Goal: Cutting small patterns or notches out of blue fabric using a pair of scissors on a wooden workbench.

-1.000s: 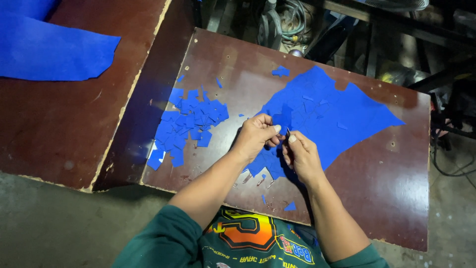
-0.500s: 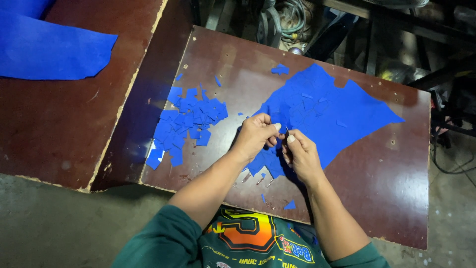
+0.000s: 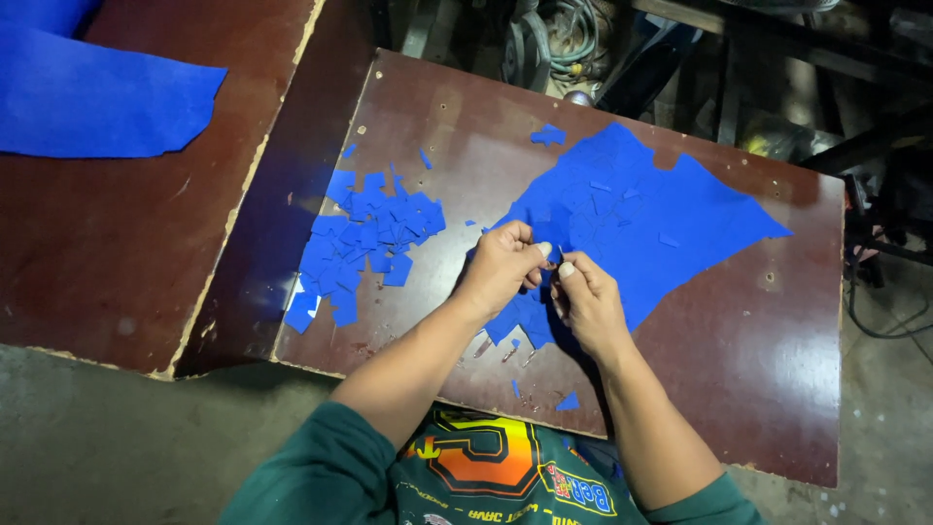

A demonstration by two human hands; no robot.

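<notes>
Where the two hands meet near the middle of the frame, a small blue piece point(image 3: 552, 255) is pinched between the fingertips, just above the near edge of the large blue sheet point(image 3: 641, 219). The left hand point(image 3: 501, 267) is closed narrowly on it with thumb and forefinger, and the right hand point(image 3: 586, 299) is closed on it in the same way from the other side. What exactly is done to the piece cannot be told, because it is mostly hidden by the fingers. Left of the hands, a heap of small blue cuttings point(image 3: 364, 243) is spread on the brown board point(image 3: 748, 350). A few loose scraps are seen near the lower edge of the board. At the upper left of the frame, another blue sheet point(image 3: 97, 102) is laid on a second table point(image 3: 107, 262). It is judged that the piece could be torn unevenly if it is pulled too fast, and the scraps near the edge could be brushed to the floor by a forearm.
</notes>
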